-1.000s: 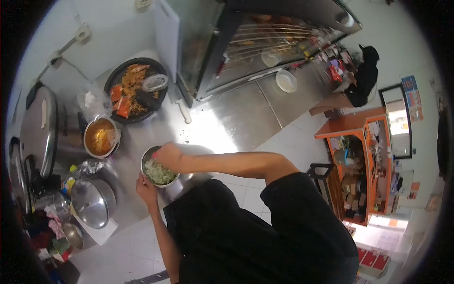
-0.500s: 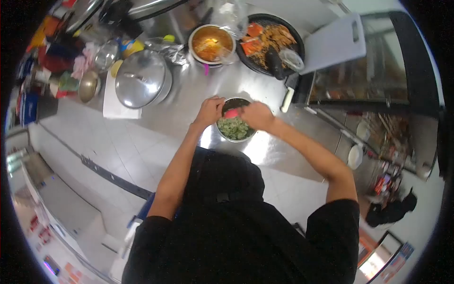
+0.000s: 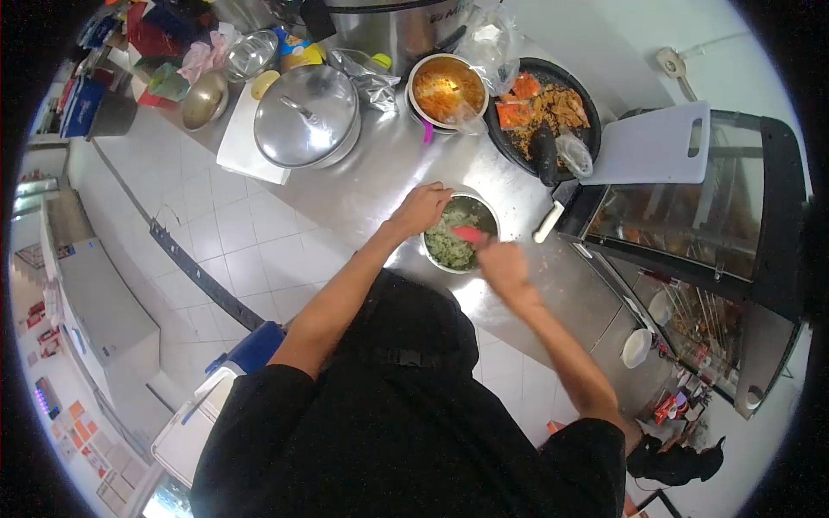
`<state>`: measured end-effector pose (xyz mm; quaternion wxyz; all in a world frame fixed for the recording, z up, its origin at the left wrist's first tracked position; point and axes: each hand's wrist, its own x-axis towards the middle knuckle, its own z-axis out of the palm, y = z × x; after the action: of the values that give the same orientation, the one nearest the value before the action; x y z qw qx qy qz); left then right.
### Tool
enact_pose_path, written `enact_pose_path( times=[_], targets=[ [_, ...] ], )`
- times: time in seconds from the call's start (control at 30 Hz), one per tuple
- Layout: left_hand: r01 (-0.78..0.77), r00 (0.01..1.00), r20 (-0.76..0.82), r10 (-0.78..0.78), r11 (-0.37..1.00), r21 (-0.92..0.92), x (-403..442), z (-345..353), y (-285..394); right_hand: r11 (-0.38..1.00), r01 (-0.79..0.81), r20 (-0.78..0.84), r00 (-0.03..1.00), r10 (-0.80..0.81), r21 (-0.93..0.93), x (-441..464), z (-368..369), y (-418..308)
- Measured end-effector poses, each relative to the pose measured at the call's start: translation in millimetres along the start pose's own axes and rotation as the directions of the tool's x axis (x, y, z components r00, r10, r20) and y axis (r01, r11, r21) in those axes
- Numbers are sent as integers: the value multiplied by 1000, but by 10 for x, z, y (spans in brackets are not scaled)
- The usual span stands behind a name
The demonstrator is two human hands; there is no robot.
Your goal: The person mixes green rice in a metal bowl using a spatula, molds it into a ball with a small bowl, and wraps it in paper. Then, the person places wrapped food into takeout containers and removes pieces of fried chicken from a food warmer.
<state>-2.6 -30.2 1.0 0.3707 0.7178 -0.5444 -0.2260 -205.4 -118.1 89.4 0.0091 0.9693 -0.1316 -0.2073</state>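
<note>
A round metal pot (image 3: 485, 217) on the steel counter holds a pale green, chopped-looking food (image 3: 449, 241). My left hand (image 3: 422, 208) grips the pot's rim at its upper left. In my right hand (image 3: 504, 267), at the pot's right side, is a pink utensil (image 3: 468, 234) whose end reaches over the food. The fingers of my right hand are closed and slightly blurred. Up and to the right of the pot, a knife with a pale handle (image 3: 548, 222) lies near the dark round tray (image 3: 590, 138) of orange and brown food.
A lidded pot (image 3: 306, 116) stands at the upper left, beside a pot of orange food (image 3: 448, 90). A white cutting board (image 3: 649, 147) leans by the glass display case (image 3: 682, 220). A white bowl (image 3: 636, 348) sits farther right. Another person (image 3: 675, 463) is at the lower right.
The view has turned and shifted. My right hand has moved from over the pot to its lower right side, and more of the pink utensil shows. My left hand stays at the rim.
</note>
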Motion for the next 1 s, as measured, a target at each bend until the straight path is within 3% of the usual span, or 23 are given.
enact_pose_path(
  times=[0.07, 0.17, 0.2, 0.27, 0.3, 0.33, 0.4, 0.43, 0.5, 0.53, 0.6, 0.63, 0.67, 0.73, 0.77, 0.83, 0.97, 1.0],
  targets=[
    [-3, 1000, 12, 3, 1000, 10, -17, 24, 36, 997, 68, -50, 996, -67, 20, 50, 547, -226],
    [-29, 999, 22, 29, 999, 14, -11, 41, -31, 992, -46, 38, 998, 42, 120, 83, 142, 140],
    [-46, 999, 21, 46, 999, 0, -11, 51, -58, 987, -84, -52, 994, 92, 140, 12, -32, 225],
    [-3, 1000, 7, 3, 1000, -19, -17, 16, 9, 970, -167, -21, 985, 173, 178, -149, -301, 222],
    [49, 999, -3, -49, 998, -38, -76, 42, 53, 967, -131, -22, 990, 139, 219, -183, -218, 90],
    [31, 999, 25, -29, 998, -54, -74, 90, 44, 961, -106, -30, 993, 118, 255, -159, -67, -71],
    [-20, 997, -71, 19, 1000, -8, -97, 184, 6, 948, -76, -106, 988, 113, 310, 5, 621, -391],
    [-41, 998, -56, 40, 999, -20, -87, 152, 3, 945, -104, -100, 985, 141, 310, 28, 486, -405],
    [33, 999, -5, -32, 998, 44, -199, 10, -16, 894, -218, 86, 976, 201, 391, 23, 237, -392],
    [36, 999, 13, -36, 999, 37, -315, -61, 18, 888, -230, 102, 973, 207, 398, -64, 250, -367],
    [57, 993, -105, -53, 998, 35, -391, -217, 57, 677, -52, -183, 945, 271, 734, -194, 250, -142],
    [55, 993, -105, -51, 998, 32, -484, -240, 8, 446, -114, -131, 867, 481, 888, -297, 155, -58],
    [143, 984, -113, -138, 989, 42, -559, -260, -41, 317, -116, -129, 744, 656, 941, -321, 446, 32],
    [234, 965, -132, -226, 971, 51, -578, -255, -81, 433, -346, -134, 632, 763, 833, -371, 878, 191],
    [220, 967, -146, -211, 974, 50, -600, -251, -82, 431, -345, -131, 634, 762, 834, -395, 1042, 197],
    [200, 968, -165, -189, 978, 54, -578, -266, -65, 693, -219, -427, 650, 629, 687, -374, 1276, 212],
    [152, 977, -163, -139, 986, 70, -507, -276, 10, 739, -230, -465, 649, 601, 634, -330, 1467, 207],
    [151, 979, -148, -139, 985, 80, -488, -275, -10, 611, -221, -329, 680, 655, 760, -320, 1379, 222]
  ],
)
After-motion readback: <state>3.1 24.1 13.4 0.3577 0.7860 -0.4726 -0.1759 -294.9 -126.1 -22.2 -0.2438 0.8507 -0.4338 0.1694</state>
